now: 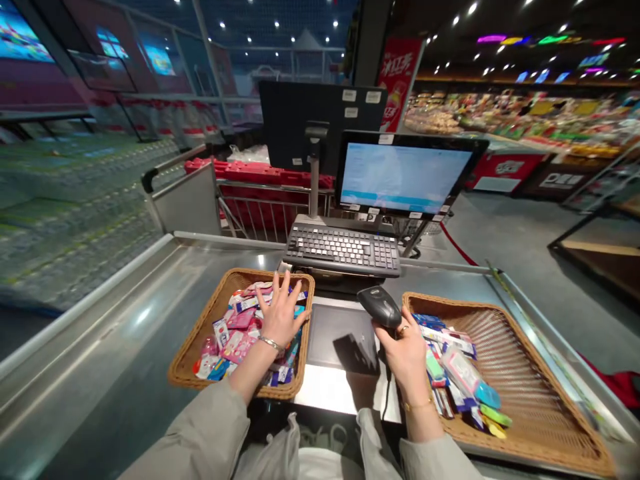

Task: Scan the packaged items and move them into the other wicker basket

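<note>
- grey sleeves (200, 433) come in from the bottom of the shot, with a white plastic bag (273, 453) bunched up between them
- left hand (280, 313) is spread wide, palm down, over a wicker basket (200, 340), with a chain bracelet (271, 344) on the wrist. fingers are well apart and not gripping anything. it's right on top of the pile, but can't tell if the palm is actually touching
- that basket is full of small pink and blue packets (235, 340), all jumbled
- right hand (405, 353) is closed around a black barcode scanner (380, 307), nose tipped up and away, a cord (386, 393) hanging down below. there's a ring on one finger and a thin gold bracelet (417, 405) on the wrist
- second wicker basket (525, 373) sits just right of that hand, with colorful packets (450, 367) piled on its near side
- dark scanner plate (340, 337) lies between the baskets, set into a steel counter (100, 347)
- keyboard (343, 250) and lit monitor (403, 177) stand straight ahead
- red crates (260, 193) behind those, store shelves (510, 120) off to the right
</note>
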A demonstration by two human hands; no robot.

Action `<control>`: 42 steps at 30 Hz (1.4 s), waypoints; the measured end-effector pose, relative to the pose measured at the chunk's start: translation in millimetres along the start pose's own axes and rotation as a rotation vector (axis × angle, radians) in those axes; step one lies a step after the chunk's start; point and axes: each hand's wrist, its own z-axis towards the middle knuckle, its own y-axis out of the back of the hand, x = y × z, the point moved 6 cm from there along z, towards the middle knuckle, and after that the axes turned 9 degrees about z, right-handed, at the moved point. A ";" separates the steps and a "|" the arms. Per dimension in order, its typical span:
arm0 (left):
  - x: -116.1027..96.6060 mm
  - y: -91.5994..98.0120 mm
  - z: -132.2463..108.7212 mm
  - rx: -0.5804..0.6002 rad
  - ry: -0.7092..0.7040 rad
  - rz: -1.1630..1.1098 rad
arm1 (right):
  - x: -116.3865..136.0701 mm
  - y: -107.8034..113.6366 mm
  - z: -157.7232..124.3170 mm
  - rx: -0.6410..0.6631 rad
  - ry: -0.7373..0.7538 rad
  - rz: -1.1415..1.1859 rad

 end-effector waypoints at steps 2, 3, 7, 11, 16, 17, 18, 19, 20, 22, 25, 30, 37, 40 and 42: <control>21.0 -3.8 -6.9 0.024 0.049 0.025 | 3.9 -12.4 -0.9 0.035 0.010 -0.005; 30.5 -5.7 -10.2 0.039 0.072 0.036 | 5.5 -17.6 -1.6 0.048 0.010 -0.004; 60.0 -13.2 -24.5 0.107 0.144 0.069 | 9.1 -34.3 -4.8 0.094 -0.002 0.009; 75.7 -20.8 -42.3 0.171 0.153 0.091 | 10.2 -47.9 -8.2 0.137 -0.007 0.021; 87.6 -29.2 -59.9 0.248 0.128 0.101 | 11.6 -59.4 -12.4 0.166 -0.017 0.049; 90.6 -30.3 -62.2 0.262 0.127 0.104 | 12.4 -60.8 -13.2 0.169 -0.015 0.054; 94.0 -31.5 -64.3 0.277 0.125 0.105 | 13.2 -61.8 -13.9 0.170 -0.016 0.058; 97.9 -32.8 -66.4 0.297 0.122 0.103 | 13.7 -62.7 -14.6 0.174 -0.019 0.059; 102.1 -34.3 -68.6 0.319 0.117 0.099 | 14.0 -63.6 -15.3 0.180 -0.023 0.059; 111.7 -37.2 -73.7 0.370 0.107 0.085 | 13.9 -65.3 -16.6 0.191 -0.033 0.056; 126.4 -40.3 -81.9 0.437 0.088 0.072 | 12.4 -67.9 -18.3 0.207 -0.047 0.053; 140.5 -39.6 -88.9 0.514 0.028 0.058 | 11.4 -71.7 -20.0 0.222 -0.044 0.064; 144.4 -38.6 -85.9 0.602 -0.076 0.069 | 13.8 -74.5 -19.8 0.233 -0.044 0.079; 143.6 -41.7 -83.4 0.614 -0.114 0.093 | 13.5 -74.1 -19.5 0.227 -0.046 0.088; 143.6 -44.3 -81.2 0.615 -0.129 0.107 | 13.3 -73.5 -19.6 0.225 -0.044 0.093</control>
